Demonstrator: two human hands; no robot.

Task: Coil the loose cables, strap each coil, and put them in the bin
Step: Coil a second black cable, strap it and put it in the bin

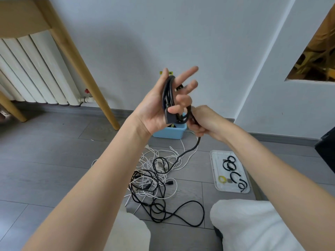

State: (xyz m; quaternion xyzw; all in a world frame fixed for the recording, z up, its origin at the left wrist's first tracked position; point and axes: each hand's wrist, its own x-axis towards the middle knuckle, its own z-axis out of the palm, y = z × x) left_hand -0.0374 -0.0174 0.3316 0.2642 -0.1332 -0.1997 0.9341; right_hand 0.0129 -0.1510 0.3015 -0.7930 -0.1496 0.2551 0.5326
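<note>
My left hand (164, 104) is raised palm up and holds a coil of black cable (169, 98); the loops run between thumb and fingers, the lower fingers curl over them and two fingers point out. A black plug hangs at the coil's lower end. My right hand (201, 122) grips the same cable just below the coil. From there its loose end (192, 149) drops to a tangle of black and white cables (154, 180) on the floor. The blue bin (170, 132) stands behind my hands, partly hidden.
A clear tray (215, 171) with several black straps (231, 165) and a yellow roll lies on the floor at the right. A wooden table leg (85, 73) and a white radiator (32, 69) stand at the left. My knees in white fill the bottom edge.
</note>
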